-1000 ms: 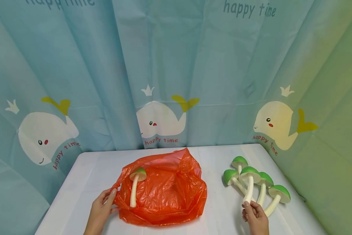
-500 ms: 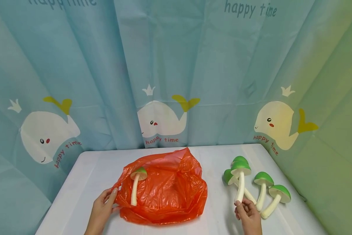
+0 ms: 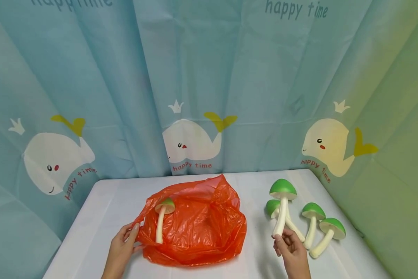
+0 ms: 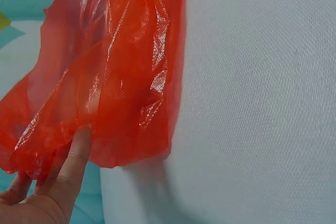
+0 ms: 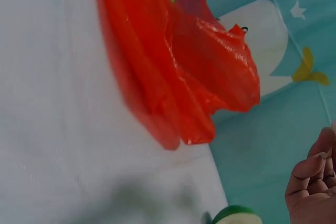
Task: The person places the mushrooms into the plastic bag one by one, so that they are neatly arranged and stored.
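A red plastic bag [image 3: 202, 226] lies open on the table, with one green-capped toy mushroom [image 3: 161, 224] in its mouth. My left hand [image 3: 119, 247] pinches the bag's left edge between thumb and fingers. In the left wrist view, that hand [image 4: 58, 192] is at the bag's lower corner. With thumb and fingertips, my right hand [image 3: 292, 251] grips the stem end of another toy mushroom [image 3: 282, 205], cap up, raised over the table. The right wrist view shows the right hand [image 5: 312, 184] at the edge, with the held mushroom mostly out of frame.
Behind the held mushroom lies a toy mushroom [image 3: 273, 207], its cap left and stem reaching right. Two more, a near mushroom [image 3: 324, 242] and its neighbour [image 3: 311, 228], lie to the right. A blue whale-print curtain [image 3: 265, 89] hangs behind the white table [image 3: 101, 205].
My right hand has lifted its mushroom off the pile and moved it left, so it now covers the rear mushroom. My left hand and the bag have stayed nearly still.
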Demonstrator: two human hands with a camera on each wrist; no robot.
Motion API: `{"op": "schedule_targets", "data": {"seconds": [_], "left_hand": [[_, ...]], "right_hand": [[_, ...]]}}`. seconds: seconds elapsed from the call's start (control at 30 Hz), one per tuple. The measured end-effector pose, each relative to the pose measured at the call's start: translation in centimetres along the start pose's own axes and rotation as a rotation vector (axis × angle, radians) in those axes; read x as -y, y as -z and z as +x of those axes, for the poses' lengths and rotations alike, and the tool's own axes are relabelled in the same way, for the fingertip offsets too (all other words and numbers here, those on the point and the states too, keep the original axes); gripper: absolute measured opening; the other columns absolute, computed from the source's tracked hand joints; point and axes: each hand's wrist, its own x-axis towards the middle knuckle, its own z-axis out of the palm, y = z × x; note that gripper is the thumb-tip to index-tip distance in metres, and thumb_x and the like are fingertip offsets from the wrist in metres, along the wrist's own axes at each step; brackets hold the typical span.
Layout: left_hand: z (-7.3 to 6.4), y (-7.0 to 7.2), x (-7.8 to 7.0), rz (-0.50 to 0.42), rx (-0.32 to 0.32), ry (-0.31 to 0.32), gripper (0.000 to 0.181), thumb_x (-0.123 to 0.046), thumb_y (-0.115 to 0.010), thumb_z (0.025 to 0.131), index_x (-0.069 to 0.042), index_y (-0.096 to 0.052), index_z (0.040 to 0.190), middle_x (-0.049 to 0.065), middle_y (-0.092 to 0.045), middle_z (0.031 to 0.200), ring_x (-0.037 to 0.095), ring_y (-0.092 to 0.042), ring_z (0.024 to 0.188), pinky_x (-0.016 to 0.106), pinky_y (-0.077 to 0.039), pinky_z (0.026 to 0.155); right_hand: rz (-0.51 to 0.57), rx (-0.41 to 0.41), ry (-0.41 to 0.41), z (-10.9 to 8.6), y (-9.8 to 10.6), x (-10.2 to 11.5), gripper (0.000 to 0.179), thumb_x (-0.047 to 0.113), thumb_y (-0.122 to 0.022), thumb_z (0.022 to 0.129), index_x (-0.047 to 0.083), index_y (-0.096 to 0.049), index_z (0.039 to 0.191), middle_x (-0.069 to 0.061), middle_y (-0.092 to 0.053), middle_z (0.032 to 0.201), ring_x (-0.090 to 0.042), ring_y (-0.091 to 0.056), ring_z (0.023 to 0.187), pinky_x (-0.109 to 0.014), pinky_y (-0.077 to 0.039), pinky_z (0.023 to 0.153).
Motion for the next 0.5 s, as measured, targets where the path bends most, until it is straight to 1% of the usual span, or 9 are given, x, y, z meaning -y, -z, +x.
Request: {"op": "schedule_targets", "data": {"seconds": [0.13,0.3,0.37,0.5], "left_hand": [[0.0,0.0,-0.1,0.016,0.001,0.004,0.087,-0.063,-0.046,0.088,0.008,-0.033,0.136,0.031,-0.048,0.124,0.019,-0.062,0.085,0.03,-0.057,0.068],[0.1,0.0,-0.2,-0.002,0.011,-0.004,0.087,-0.063,-0.047,0.089,0.008,-0.033,0.136,0.031,-0.046,0.125,0.021,-0.062,0.089,0.031,-0.057,0.069],[0.1,0.0,-0.2,0.006,0.011,-0.001,0.088,-0.064,-0.046,0.088,0.008,-0.033,0.136,0.031,-0.046,0.126,0.022,-0.063,0.089,0.032,-0.057,0.069],[0.1,0.0,-0.2,0.026,0.0,0.008,0.089,-0.066,-0.045,0.087,0.008,-0.035,0.136,0.032,-0.045,0.127,0.022,-0.063,0.089,0.033,-0.057,0.07]], "right_hand": [[0.006,0.08,0.056,-0.3,-1.6,0.1,0.017,-0.004,-0.054,0.093,-0.012,-0.047,0.106,-0.005,-0.061,0.082,-0.008,-0.051,0.062,-0.018,-0.043,0.047],[-0.006,0.167,0.079,-1.0,-3.9,0.4,0.017,-0.008,-0.055,0.091,-0.014,-0.047,0.104,-0.004,-0.059,0.078,-0.007,-0.05,0.059,-0.019,-0.042,0.045],[-0.027,0.204,0.046,-1.3,-4.7,0.5,0.019,-0.006,-0.057,0.09,-0.015,-0.048,0.105,-0.007,-0.058,0.078,-0.008,-0.05,0.06,-0.019,-0.043,0.046],[-0.043,0.312,-0.069,-2.1,-6.1,0.4,0.027,0.002,-0.06,0.091,-0.015,-0.047,0.109,-0.014,-0.057,0.084,-0.011,-0.054,0.065,-0.021,-0.049,0.056]]}}
